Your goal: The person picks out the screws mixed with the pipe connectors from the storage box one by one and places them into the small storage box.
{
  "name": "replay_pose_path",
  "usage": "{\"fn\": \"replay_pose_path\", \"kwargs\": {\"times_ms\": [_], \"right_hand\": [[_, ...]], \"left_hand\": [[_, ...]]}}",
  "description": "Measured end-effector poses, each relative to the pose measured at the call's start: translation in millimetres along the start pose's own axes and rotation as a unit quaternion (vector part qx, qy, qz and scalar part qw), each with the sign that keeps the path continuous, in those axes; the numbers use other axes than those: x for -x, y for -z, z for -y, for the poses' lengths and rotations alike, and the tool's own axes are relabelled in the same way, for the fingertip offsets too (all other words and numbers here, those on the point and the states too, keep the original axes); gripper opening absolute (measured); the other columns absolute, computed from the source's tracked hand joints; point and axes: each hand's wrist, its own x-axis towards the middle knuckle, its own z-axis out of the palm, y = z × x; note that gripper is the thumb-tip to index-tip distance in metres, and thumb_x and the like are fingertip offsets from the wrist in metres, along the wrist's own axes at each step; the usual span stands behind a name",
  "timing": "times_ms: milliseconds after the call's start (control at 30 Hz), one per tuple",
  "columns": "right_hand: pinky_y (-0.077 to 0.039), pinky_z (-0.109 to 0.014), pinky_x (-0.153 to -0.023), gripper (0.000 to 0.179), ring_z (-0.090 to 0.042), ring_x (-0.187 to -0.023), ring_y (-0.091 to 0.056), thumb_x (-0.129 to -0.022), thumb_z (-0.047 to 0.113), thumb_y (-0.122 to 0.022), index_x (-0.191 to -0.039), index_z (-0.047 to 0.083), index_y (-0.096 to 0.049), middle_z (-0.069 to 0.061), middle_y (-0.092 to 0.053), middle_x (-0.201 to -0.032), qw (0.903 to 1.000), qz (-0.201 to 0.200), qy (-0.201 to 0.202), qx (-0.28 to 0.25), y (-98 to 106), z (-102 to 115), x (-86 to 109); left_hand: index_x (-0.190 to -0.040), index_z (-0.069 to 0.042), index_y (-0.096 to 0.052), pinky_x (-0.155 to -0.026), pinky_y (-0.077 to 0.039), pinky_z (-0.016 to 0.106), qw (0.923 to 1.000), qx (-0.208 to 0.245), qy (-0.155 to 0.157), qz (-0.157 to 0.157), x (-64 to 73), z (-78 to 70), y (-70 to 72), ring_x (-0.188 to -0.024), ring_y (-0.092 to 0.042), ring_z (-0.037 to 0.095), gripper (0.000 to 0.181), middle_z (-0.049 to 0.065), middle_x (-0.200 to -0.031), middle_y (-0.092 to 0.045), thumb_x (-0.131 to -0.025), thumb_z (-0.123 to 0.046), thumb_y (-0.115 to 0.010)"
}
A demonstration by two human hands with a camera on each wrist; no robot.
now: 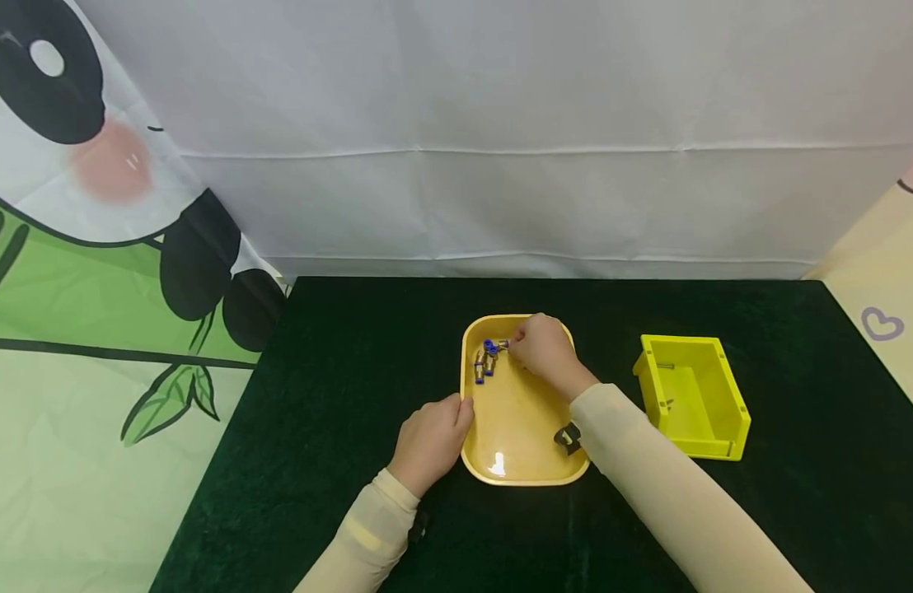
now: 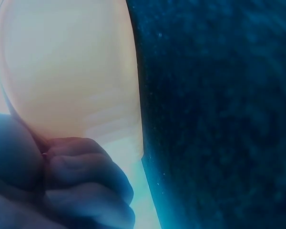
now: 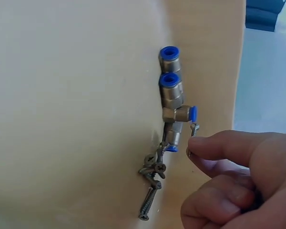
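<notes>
An orange-yellow tray [image 1: 526,428] stands on the dark cloth, tilted so that its underside shows in the left wrist view. My left hand [image 1: 432,441] grips its left rim, with fingers curled beneath. Over the far part of the tray, my right hand [image 1: 543,350] pinches a small screw [image 3: 194,130] between thumb and forefinger. Close to those fingertips lie several metal push-in fittings [image 3: 170,90] with blue collars. A small heap of cross-head screws [image 3: 152,171] lies just beside the fittings.
To the right of the tray stands a bright yellow bin [image 1: 737,436], with a few screws [image 1: 666,366] lying inside it. Dark green cloth [image 1: 338,371] covers the table. A pale fabric backdrop [image 1: 501,206] rises behind the far edge.
</notes>
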Motion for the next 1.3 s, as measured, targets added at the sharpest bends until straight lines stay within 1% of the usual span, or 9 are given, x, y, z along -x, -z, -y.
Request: {"fn": "replay_pose_path", "kwargs": {"times_ms": [133, 267, 367, 467, 733, 967, 1100, 1200, 1300], "right_hand": [[-0.042, -0.023, -0.047, 0.02, -0.014, -0.05, -0.054, -0.091, 0.014, -0.066, -0.072, 0.007, -0.069, -0.003, -0.059, -0.06, 0.9997, -0.003, -0.009, -0.023, 3.2, 3.1, 5.1], [-0.046, -0.024, -0.049, 0.018, -0.016, -0.053, -0.057, -0.091, 0.017, -0.069, -0.079, 0.005, -0.073, -0.004, -0.063, -0.066, 0.9984, -0.001, -0.018, -0.054, 9.6, 7.4, 10.7], [-0.051, -0.026, -0.055, 0.015, -0.017, -0.062, -0.061, -0.09, 0.019, -0.071, -0.085, 0.006, -0.076, -0.004, -0.068, -0.076, 0.9967, 0.003, -0.024, -0.078, 16.8, 10.6, 15.4], [-0.054, -0.028, -0.062, 0.012, -0.018, -0.071, -0.063, -0.09, 0.018, -0.072, -0.086, 0.008, -0.077, -0.005, -0.07, -0.083, 0.9953, 0.001, -0.025, -0.094, 24.1, 14.1, 20.7], [-0.053, -0.033, -0.074, 0.013, -0.023, -0.086, -0.06, -0.093, 0.021, -0.07, -0.091, 0.011, -0.076, -0.006, -0.07, -0.097, 0.9906, 0.003, -0.037, -0.132, 45.6, 25.7, 37.1], [-0.049, -0.034, -0.073, 0.016, -0.025, -0.09, -0.055, -0.094, 0.025, -0.069, -0.096, 0.01, -0.076, -0.009, -0.067, -0.105, 0.9918, -0.004, -0.04, -0.121, 63.5, 14.8, 45.7], [-0.049, -0.033, -0.073, 0.018, -0.026, -0.089, -0.055, -0.093, 0.023, -0.069, -0.097, 0.008, -0.076, -0.011, -0.066, -0.104, 0.9925, -0.017, -0.039, -0.115, 73.3, 4.8, 50.1], [-0.048, -0.034, -0.076, 0.018, -0.027, -0.089, -0.055, -0.093, 0.023, -0.069, -0.097, 0.007, -0.076, -0.012, -0.069, -0.102, 0.9924, -0.029, -0.034, -0.115, 80.1, -2.0, 53.1], [-0.046, -0.039, -0.081, 0.019, -0.028, -0.093, -0.054, -0.093, 0.024, -0.069, -0.096, 0.007, -0.076, -0.011, -0.07, -0.103, 0.9916, -0.037, -0.034, -0.119, 86.4, -9.3, 56.4]], "left_hand": [[-0.094, -0.016, -0.061, -0.047, -0.044, 0.03, 1.0, -0.002, -0.001, -0.001, 0.2, 0.2, 0.2, -0.049, -0.054, 0.015, 0.035, -0.002, -0.063, -0.055, -0.108, -0.037, -0.036], [-0.094, -0.017, -0.061, -0.047, -0.044, 0.03, 1.0, -0.002, -0.004, -0.002, 0.4, 0.5, 0.3, -0.049, -0.054, 0.015, 0.035, -0.003, -0.063, -0.055, -0.108, -0.037, -0.035], [-0.094, -0.017, -0.061, -0.047, -0.044, 0.03, 1.0, 0.0, -0.004, -0.002, 0.9, 0.6, 0.5, -0.049, -0.054, 0.015, 0.036, -0.003, -0.063, -0.055, -0.107, -0.037, -0.035], [-0.094, -0.016, -0.061, -0.047, -0.044, 0.03, 1.0, 0.001, -0.004, -0.002, 1.1, 1.2, 0.9, -0.049, -0.054, 0.015, 0.035, -0.002, -0.063, -0.055, -0.107, -0.037, -0.036], [-0.096, -0.016, -0.062, -0.047, -0.044, 0.031, 1.0, 0.003, 0.006, -0.002, 0.9, 0.5, 1.5, -0.049, -0.055, 0.016, 0.035, -0.002, -0.063, -0.056, -0.107, -0.037, -0.036], [-0.095, -0.016, -0.061, -0.047, -0.044, 0.03, 1.0, 0.002, 0.008, 0.001, 0.8, -0.4, 1.0, -0.049, -0.055, 0.016, 0.034, -0.002, -0.063, -0.056, -0.107, -0.036, -0.036], [-0.096, -0.015, -0.062, -0.047, -0.044, 0.03, 1.0, 0.0, 0.009, -0.001, 0.5, -1.1, 1.3, -0.049, -0.054, 0.016, 0.034, -0.001, -0.063, -0.055, -0.107, -0.035, -0.037], [-0.095, -0.015, -0.061, -0.047, -0.043, 0.03, 0.9999, 0.0, 0.012, -0.002, 0.1, -1.3, 1.4, -0.049, -0.054, 0.017, 0.034, -0.001, -0.063, -0.055, -0.107, -0.036, -0.037], [-0.095, -0.015, -0.061, -0.047, -0.044, 0.03, 0.9999, 0.003, 0.015, 0.002, -0.3, -1.3, 1.0, -0.049, -0.055, 0.017, 0.035, -0.001, -0.063, -0.055, -0.107, -0.036, -0.036]]}}
